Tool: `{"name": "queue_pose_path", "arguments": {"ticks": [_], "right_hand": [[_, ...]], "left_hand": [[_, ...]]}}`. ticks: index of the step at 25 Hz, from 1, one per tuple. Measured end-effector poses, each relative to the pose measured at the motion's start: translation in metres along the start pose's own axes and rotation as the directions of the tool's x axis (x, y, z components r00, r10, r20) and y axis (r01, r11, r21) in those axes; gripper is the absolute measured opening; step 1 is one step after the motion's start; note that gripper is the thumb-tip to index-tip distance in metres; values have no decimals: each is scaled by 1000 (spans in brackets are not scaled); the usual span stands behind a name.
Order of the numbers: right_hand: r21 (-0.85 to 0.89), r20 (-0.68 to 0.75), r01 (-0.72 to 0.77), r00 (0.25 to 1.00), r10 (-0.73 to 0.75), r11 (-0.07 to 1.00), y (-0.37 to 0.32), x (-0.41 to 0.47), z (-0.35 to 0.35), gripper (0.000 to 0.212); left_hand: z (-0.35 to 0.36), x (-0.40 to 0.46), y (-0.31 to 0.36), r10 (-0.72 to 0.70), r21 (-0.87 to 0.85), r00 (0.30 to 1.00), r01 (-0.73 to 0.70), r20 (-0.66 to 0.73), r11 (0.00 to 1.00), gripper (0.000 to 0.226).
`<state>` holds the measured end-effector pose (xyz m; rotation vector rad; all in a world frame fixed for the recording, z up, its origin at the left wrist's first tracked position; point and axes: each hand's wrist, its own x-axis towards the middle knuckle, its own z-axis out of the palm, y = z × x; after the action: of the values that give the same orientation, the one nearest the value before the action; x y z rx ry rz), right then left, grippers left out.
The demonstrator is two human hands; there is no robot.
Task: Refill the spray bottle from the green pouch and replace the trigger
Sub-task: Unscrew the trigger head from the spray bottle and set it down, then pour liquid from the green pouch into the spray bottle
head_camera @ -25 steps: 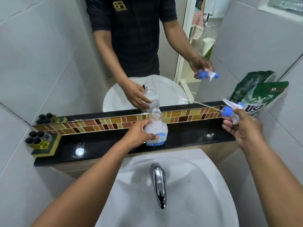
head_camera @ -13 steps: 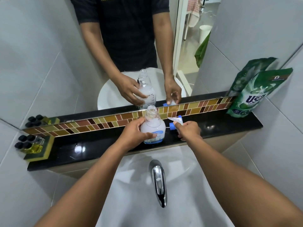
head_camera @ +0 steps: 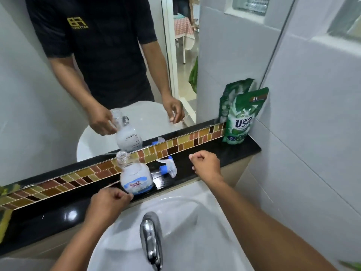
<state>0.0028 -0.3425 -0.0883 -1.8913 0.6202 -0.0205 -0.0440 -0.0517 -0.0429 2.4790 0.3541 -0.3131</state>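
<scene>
The clear spray bottle (head_camera: 134,178) stands upright on the black shelf (head_camera: 58,210) with its neck uncapped and pale liquid in its lower part. My left hand (head_camera: 109,202) is curled into a fist at the bottle's base, its fingertips just touching it and gripping nothing. The blue-and-white trigger (head_camera: 168,167) lies on its side on the shelf right of the bottle. My right hand (head_camera: 207,165) hovers right of the trigger, loosely curled and holding nothing. The green pouch (head_camera: 242,118) leans upright in the shelf's far right corner.
A white sink basin (head_camera: 195,222) with a chrome tap (head_camera: 151,237) sits below the shelf. A mirror above the tiled strip (head_camera: 185,141) reflects a person, the bottle and both hands. A tiled wall (head_camera: 312,133) closes off the right side.
My right hand laid the trigger on the shelf and moved off to the right. My left hand slid from the bottle's side down to its base.
</scene>
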Motion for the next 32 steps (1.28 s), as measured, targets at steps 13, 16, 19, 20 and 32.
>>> {"name": "queue_pose_path", "arguments": {"ticks": [13,16,19,20,32], "right_hand": [[398,-173,-15,981,91,917,37,44,-159,19],[444,-123,-77,982,146,893,49,51,-166,15],[542,-27,-169,975,219,823,54,56,-161,14],[597,20,-217,966,256,772,54,56,-158,15],[732,451,-540,841,299,415,33,-9,-99,16]], "left_hand": [[96,58,378,648,101,761,-645,4,757,23],[108,66,400,637,226,770,-630,51,743,13],[108,62,397,647,288,759,-638,76,715,32],[105,55,395,654,297,751,-648,95,701,33],[-43,-49,298,641,258,765,-631,52,732,18]]}}
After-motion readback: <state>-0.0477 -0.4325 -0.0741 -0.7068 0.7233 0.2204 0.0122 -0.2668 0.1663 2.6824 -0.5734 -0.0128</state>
